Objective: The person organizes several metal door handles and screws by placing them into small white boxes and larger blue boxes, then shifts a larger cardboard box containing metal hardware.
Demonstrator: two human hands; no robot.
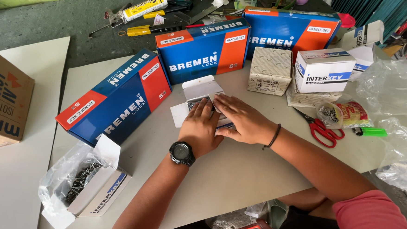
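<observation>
Small white box [202,92], flap up, mid-worktop toward the far edge, pinned under both hands: left hand [199,128] flat with fingers spread over its open mouth, right hand [241,119] pressing the side panel, neither really gripping. Probably best keeping it flat so nothing spills. Blue boxes [119,98] behind, red scissors [320,129] off right.

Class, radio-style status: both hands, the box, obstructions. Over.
Left hand and right hand flat on small open white box. Blue boxes behind, clear of hands.
</observation>
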